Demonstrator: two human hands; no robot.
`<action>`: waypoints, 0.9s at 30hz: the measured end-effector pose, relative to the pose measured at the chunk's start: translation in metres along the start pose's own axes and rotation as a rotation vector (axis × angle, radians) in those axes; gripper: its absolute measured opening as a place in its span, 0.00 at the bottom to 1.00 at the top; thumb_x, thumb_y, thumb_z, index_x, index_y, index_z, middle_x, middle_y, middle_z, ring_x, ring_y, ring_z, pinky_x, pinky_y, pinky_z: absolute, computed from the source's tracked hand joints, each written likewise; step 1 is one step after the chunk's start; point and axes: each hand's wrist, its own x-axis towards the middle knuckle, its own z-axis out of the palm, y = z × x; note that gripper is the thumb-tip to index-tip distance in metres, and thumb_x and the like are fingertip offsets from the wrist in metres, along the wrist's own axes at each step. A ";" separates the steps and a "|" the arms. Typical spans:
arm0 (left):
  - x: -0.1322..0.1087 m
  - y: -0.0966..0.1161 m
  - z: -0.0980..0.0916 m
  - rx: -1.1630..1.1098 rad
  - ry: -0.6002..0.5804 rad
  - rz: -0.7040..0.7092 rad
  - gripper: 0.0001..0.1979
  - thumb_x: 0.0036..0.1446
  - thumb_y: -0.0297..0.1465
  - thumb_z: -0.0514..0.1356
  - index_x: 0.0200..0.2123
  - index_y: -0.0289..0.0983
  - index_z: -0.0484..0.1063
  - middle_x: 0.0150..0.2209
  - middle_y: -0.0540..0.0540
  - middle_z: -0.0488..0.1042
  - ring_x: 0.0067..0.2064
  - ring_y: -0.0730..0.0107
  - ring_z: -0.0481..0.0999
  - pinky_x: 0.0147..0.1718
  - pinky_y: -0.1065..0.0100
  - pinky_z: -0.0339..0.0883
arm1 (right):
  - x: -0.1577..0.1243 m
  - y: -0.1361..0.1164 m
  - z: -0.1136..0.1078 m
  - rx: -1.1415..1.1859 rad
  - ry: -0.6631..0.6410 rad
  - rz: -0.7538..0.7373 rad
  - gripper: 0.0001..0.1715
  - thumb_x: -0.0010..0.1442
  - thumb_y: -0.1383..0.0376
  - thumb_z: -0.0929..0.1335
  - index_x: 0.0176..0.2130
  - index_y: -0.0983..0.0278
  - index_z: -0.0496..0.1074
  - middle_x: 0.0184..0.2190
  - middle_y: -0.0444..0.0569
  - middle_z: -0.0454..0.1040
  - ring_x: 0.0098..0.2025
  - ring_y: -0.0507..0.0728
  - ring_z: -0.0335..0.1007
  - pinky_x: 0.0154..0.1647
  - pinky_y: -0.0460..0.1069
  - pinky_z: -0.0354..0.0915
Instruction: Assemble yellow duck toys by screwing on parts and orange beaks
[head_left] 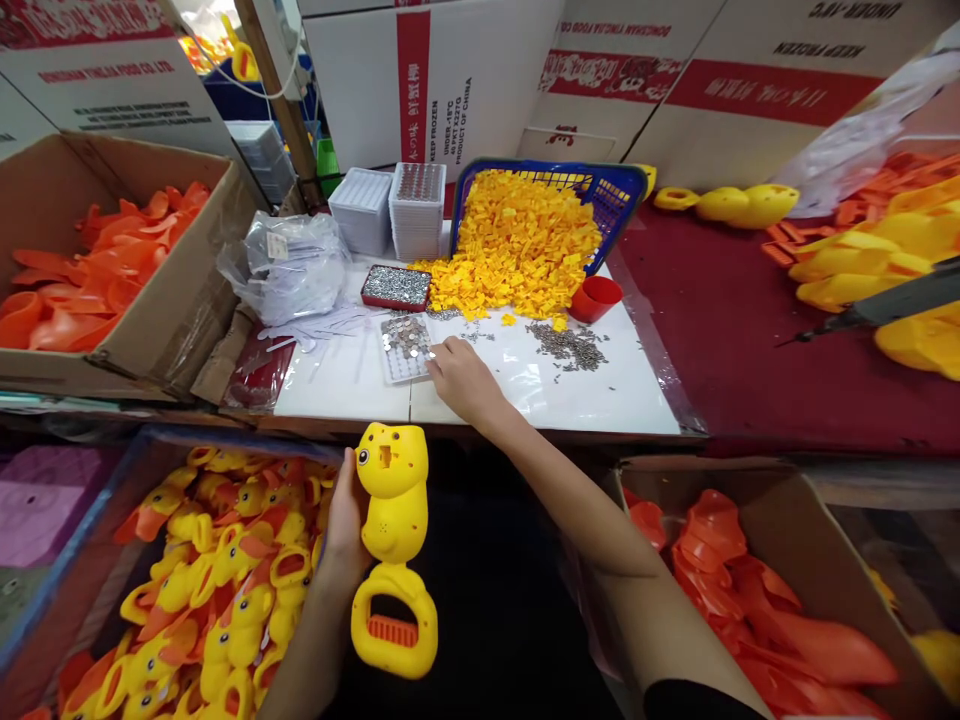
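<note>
In my left hand [346,520] is a yellow duck toy [395,500] with a ring handle and an orange ridged trigger, held upright over my lap. An eye shows on its left side, and a square hole and small screw holes mark the face turned to me. My right hand [465,378] reaches to the right edge of a white tray [397,372] with small silvery discs [405,338] on it. The fingertips are bent together there; what they pinch, if anything, is too small to make out.
Behind the tray stand a red dish of screws [396,287] and a blue basket [622,205] spilling yellow parts. A red cup [596,298] and loose screws [568,346] lie to the right. Duck toys [217,580] fill a bin at lower left; cartons [172,270] of orange parts flank me.
</note>
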 end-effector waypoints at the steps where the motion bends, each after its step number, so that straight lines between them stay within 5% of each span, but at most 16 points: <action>1: -0.002 -0.002 0.000 -0.048 -0.081 -0.086 0.29 0.61 0.53 0.63 0.51 0.33 0.79 0.44 0.36 0.84 0.44 0.50 0.84 0.43 0.56 0.79 | 0.003 -0.002 0.002 -0.024 -0.011 0.014 0.19 0.73 0.69 0.60 0.53 0.73 0.74 0.49 0.65 0.74 0.56 0.67 0.69 0.57 0.58 0.70; 6: -0.014 -0.014 -0.004 -0.217 -0.460 -0.264 0.38 0.62 0.57 0.57 0.63 0.35 0.72 0.60 0.31 0.77 0.56 0.40 0.81 0.52 0.43 0.77 | 0.008 -0.007 0.013 -0.076 -0.023 0.048 0.21 0.71 0.73 0.57 0.52 0.78 0.74 0.49 0.70 0.73 0.54 0.68 0.67 0.58 0.60 0.68; 11: -0.018 -0.016 -0.005 -0.238 -0.517 -0.206 0.38 0.63 0.52 0.59 0.71 0.42 0.62 0.65 0.33 0.73 0.65 0.33 0.73 0.60 0.32 0.67 | 0.007 -0.010 0.009 -0.121 -0.063 0.056 0.22 0.69 0.77 0.57 0.52 0.77 0.75 0.50 0.70 0.73 0.55 0.69 0.67 0.58 0.60 0.68; 14: -0.014 -0.014 -0.009 -0.171 -0.508 -0.085 0.42 0.56 0.52 0.66 0.71 0.48 0.62 0.64 0.37 0.75 0.60 0.36 0.78 0.56 0.34 0.72 | 0.007 -0.016 0.003 -0.154 -0.100 0.046 0.24 0.65 0.81 0.57 0.52 0.77 0.75 0.49 0.71 0.73 0.55 0.70 0.67 0.55 0.59 0.70; 18: -0.003 -0.013 -0.019 -0.088 -0.428 -0.042 0.42 0.46 0.58 0.71 0.58 0.39 0.75 0.49 0.36 0.83 0.44 0.45 0.85 0.40 0.51 0.83 | 0.007 -0.028 -0.007 -0.201 -0.159 -0.004 0.28 0.63 0.83 0.55 0.53 0.78 0.75 0.49 0.72 0.74 0.54 0.70 0.68 0.51 0.59 0.71; 22: 0.005 -0.013 -0.019 -0.032 -0.399 -0.154 0.42 0.48 0.64 0.66 0.49 0.33 0.78 0.40 0.34 0.84 0.30 0.54 0.84 0.27 0.60 0.81 | 0.012 -0.032 -0.016 -0.235 -0.232 -0.066 0.29 0.62 0.85 0.55 0.52 0.77 0.76 0.48 0.72 0.75 0.53 0.70 0.69 0.49 0.57 0.71; 27: 0.007 -0.013 -0.009 -0.009 -0.380 -0.102 0.43 0.48 0.67 0.62 0.43 0.30 0.79 0.32 0.36 0.83 0.19 0.63 0.78 0.14 0.69 0.69 | 0.018 -0.021 -0.020 -0.186 -0.225 -0.143 0.29 0.59 0.86 0.57 0.51 0.76 0.75 0.49 0.70 0.76 0.52 0.68 0.70 0.48 0.56 0.69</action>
